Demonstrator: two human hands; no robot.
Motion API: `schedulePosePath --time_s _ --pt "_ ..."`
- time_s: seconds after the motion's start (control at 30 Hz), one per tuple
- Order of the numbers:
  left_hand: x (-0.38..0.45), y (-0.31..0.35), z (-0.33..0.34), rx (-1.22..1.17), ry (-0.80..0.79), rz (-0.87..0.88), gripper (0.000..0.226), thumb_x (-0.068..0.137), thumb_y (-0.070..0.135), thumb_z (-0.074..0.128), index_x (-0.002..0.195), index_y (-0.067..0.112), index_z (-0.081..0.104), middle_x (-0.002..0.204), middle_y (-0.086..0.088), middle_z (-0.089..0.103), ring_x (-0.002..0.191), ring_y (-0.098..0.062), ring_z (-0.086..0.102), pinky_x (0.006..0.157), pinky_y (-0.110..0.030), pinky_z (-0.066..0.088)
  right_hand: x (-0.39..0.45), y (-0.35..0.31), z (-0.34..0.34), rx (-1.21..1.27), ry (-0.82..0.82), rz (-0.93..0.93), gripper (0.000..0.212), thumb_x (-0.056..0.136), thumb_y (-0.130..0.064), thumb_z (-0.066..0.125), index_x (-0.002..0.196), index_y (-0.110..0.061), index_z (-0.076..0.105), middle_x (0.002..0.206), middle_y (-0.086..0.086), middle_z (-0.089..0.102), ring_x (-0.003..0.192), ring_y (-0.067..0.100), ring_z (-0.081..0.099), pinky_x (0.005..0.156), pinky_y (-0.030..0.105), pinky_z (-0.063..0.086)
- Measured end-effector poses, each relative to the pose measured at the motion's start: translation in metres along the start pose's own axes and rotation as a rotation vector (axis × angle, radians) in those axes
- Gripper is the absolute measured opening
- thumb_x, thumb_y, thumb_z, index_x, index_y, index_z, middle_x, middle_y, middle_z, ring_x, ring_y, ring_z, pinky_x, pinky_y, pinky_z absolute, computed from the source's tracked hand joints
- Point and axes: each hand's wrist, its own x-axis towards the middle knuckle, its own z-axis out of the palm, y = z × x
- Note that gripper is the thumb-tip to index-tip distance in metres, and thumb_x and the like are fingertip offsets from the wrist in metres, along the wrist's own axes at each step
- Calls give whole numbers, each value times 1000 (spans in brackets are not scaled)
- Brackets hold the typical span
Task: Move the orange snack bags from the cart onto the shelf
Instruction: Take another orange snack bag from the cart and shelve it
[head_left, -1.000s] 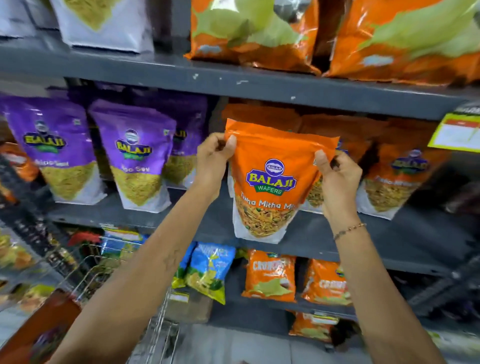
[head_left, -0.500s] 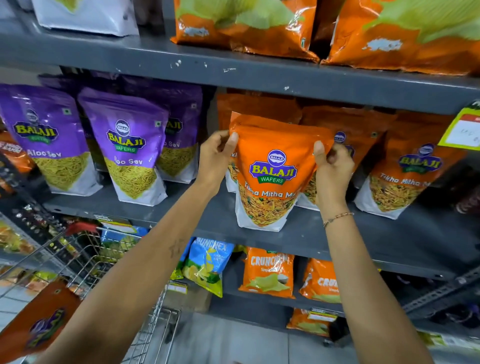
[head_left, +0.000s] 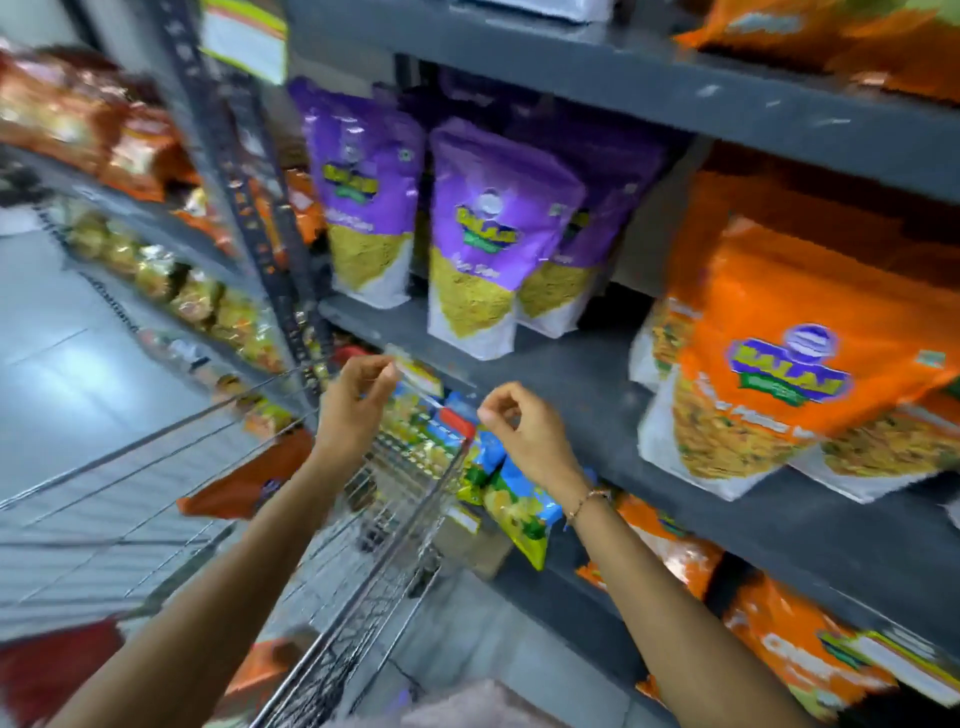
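Both hands have let go of orange bag since half-second ago, dropped low; view swung left toward cart.

Your left hand and right hand: loosely curled, holding nothing, over cart front rim. Below-left of left hand: orange bag in cart, next pickup likely. Right of right hand, farther back: placed orange bag upright on shelf, leaning on its row.

Risk: view blurred; rushed reach could snag wire rim or grab wrong pack.

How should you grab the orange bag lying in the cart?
The orange bag lies flat, low in the cart, so I'd reach down from above and pinch its near top edge. It's blurry and partly behind the wires, so I can't tell its exact pose.
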Motion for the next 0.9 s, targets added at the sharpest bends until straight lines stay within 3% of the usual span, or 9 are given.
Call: schedulePosePath --time_s 0.07,0.13,0.2,0.3,0.4,0.47,0.6,0.77,0.9 --pt "-7 -23 -48 95 105 -102 24 91 22 56 109 5 58 95 -5 62 78 -11 57 62 -10 46 17 0 39 -93 -178 -19 3 81 -9 63 83 -7 62 78 2 63 66 1 56 70 20 49" --pt "-11 -49 -96 287 176 -198 32 87 17 62 114 1 54 102 -12 61 90 -24 57 71 -23 45 32 -1 80 -205 -305 -47 5 80 -11 63 84 -9 63 82 8 68 75 19 60 76 39 52" --pt "-13 -76 -140 516 210 -310 46 79 10 70 116 -9 51 111 -29 59 102 -38 56 83 -40 42 45 -7 119 -297 -444 -71 12 82 -13 62 93 -6 63 93 15 69 83 26 60 81 40 50" --pt "-14 -115 -186 745 71 -430 62 68 7 80 112 -23 50 117 -46 50 109 -56 51 94 -51 44 58 -21 179 -376 -611 -104 40 83 -13 61 121 -6 49 121 20 58 109 29 55 96 37 42" --pt "-17 -150 -205 824 -173 -516 86 74 14 76 137 -13 26 138 -36 40 128 -47 41 106 -43 34 74 -22 239 -552 -778 -124 68 81 -4 62 139 -11 27 144 14 37 130 31 39 108 41 37" --pt "-20 -171 -207 838 -252 -478 75 78 15 71 139 -2 31 137 -27 47 127 -39 46 105 -43 38 85 -7 278 -738 -854 -206 80 77 -1 65 141 -19 19 144 14 35 125 34 45 101 48 43" --pt "-28 -185 -198 959 -112 -300 22 81 -1 52 100 5 62 101 -20 65 97 -36 62 78 -44 50 80 -9 303 -943 -741 -355 35 87 0 44 121 -10 50 112 17 62 105 33 59 90 45 47" --pt "-25 -185 -196 873 -30 -236 16 79 -6 54 88 3 64 94 -16 66 89 -32 63 72 -34 45 79 -2 288 -883 -601 -299 19 86 -3 47 84 -11 65 90 11 68 84 27 66 64 32 51" --pt "-6 -160 -200 691 76 -202 18 78 -9 54 88 1 65 95 -19 66 88 -33 62 72 -33 43 73 -5 256 -656 -416 -209 13 83 -7 60 83 -17 68 84 5 70 73 18 59 62 26 47"
